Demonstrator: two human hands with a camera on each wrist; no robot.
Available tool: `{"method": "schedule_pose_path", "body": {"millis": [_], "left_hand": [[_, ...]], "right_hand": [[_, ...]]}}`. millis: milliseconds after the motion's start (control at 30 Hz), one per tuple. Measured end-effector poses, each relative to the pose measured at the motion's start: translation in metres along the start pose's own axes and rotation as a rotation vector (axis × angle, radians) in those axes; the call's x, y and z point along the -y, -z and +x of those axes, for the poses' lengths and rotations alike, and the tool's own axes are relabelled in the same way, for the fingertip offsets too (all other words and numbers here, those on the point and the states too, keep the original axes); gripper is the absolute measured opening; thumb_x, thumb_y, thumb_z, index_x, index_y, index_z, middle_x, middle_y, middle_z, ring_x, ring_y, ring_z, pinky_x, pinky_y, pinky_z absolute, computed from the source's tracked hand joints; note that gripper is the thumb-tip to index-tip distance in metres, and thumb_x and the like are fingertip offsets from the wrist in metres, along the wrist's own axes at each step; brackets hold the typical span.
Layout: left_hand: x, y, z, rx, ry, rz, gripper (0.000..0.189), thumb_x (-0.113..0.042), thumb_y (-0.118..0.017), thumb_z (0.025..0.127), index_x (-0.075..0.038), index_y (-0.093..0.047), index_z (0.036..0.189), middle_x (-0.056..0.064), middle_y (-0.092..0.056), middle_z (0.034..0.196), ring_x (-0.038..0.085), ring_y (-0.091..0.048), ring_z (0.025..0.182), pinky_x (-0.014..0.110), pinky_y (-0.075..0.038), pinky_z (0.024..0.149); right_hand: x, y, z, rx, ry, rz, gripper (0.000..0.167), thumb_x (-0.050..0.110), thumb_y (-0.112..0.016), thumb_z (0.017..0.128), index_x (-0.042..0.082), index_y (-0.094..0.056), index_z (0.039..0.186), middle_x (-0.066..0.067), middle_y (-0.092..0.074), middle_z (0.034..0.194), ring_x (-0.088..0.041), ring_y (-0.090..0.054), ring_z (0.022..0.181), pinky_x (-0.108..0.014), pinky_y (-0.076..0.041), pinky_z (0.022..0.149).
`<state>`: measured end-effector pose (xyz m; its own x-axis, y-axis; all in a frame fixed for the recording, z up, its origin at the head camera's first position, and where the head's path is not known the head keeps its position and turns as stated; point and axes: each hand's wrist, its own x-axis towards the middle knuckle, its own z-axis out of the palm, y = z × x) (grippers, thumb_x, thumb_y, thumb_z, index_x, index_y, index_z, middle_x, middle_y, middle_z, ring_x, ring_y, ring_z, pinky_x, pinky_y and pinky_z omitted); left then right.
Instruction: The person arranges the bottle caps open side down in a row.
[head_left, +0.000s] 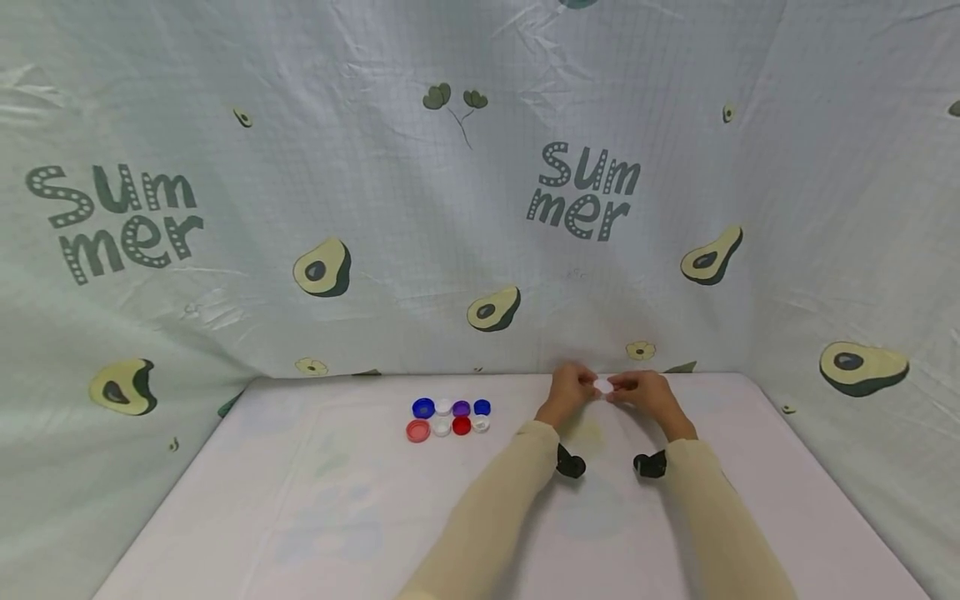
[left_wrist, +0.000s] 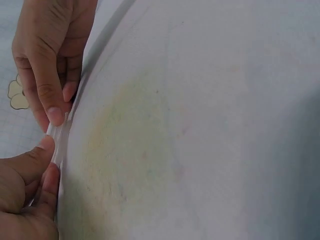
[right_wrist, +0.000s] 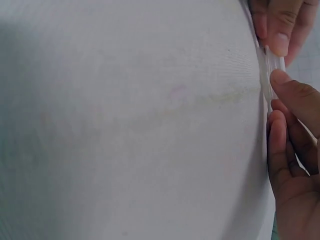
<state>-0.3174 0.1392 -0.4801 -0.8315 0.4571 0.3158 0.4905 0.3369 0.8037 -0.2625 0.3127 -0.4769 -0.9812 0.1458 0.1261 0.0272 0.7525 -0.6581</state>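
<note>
Near the table's back edge, both hands hold a small white round lid (head_left: 603, 387) between them. My left hand (head_left: 567, 395) pinches its left side with thumb and fingertips. On the opposite side, my right hand (head_left: 647, 394) grips the rim the same way. In the left wrist view the lid (left_wrist: 61, 134) appears edge-on as a thin, translucent piece. The right wrist view shows the rim of the lid (right_wrist: 275, 64) between the two thumbs, which press close to each other. Fingers hide most of its underside.
Left of the hands, two rows of round caps lie on the white table (head_left: 315, 517), among them a blue cap (head_left: 423, 407), a purple cap (head_left: 461, 408), a red cap (head_left: 461, 425) and a white cap (head_left: 481, 423). A printed sheet (head_left: 405, 208) rises behind the back edge.
</note>
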Motion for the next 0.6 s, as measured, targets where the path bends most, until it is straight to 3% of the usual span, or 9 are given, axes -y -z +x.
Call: {"method": "schedule_pose_path", "body": {"millis": [167,267,433,600], "left_hand": [[0.002,0.002,-0.002,0.02,0.011,-0.014,0.019,0.002,-0.082,0.082,0.007,-0.075,0.1,0.013,-0.075,0.09,0.012,-0.065,0.077,0.017,-0.051,0.07],[0.002,0.007,-0.002,0.037,0.026,-0.029,0.02,-0.001,-0.08,0.085,0.005,-0.075,0.103,0.012,-0.075,0.094,0.013,-0.066,0.082,0.017,-0.052,0.072],[0.0,0.015,-0.003,0.043,-0.005,-0.052,0.018,-0.001,-0.078,0.087,0.005,-0.075,0.105,0.013,-0.076,0.099,0.017,-0.069,0.087,0.018,-0.052,0.072],[-0.002,0.023,-0.009,0.036,-0.013,-0.052,0.016,-0.004,-0.078,0.088,0.003,-0.076,0.103,0.011,-0.075,0.098,0.013,-0.067,0.084,0.017,-0.051,0.068]], "right_hand": [[-0.002,0.001,-0.002,0.007,0.024,0.028,0.039,0.018,-0.08,0.09,-0.002,-0.072,0.122,-0.017,-0.074,0.113,-0.032,-0.068,0.108,-0.046,-0.055,0.093],[0.001,0.003,-0.002,0.016,0.047,0.031,0.04,0.019,-0.079,0.09,-0.002,-0.071,0.123,-0.018,-0.074,0.114,-0.032,-0.068,0.108,-0.043,-0.055,0.091],[0.009,0.006,-0.004,0.013,0.102,0.033,0.038,0.019,-0.078,0.091,-0.003,-0.071,0.121,-0.018,-0.074,0.111,-0.031,-0.07,0.104,-0.04,-0.057,0.086],[0.015,0.007,-0.009,-0.002,0.132,0.055,0.037,0.02,-0.078,0.092,-0.001,-0.072,0.122,-0.015,-0.075,0.109,-0.028,-0.071,0.101,-0.036,-0.057,0.084]]}}
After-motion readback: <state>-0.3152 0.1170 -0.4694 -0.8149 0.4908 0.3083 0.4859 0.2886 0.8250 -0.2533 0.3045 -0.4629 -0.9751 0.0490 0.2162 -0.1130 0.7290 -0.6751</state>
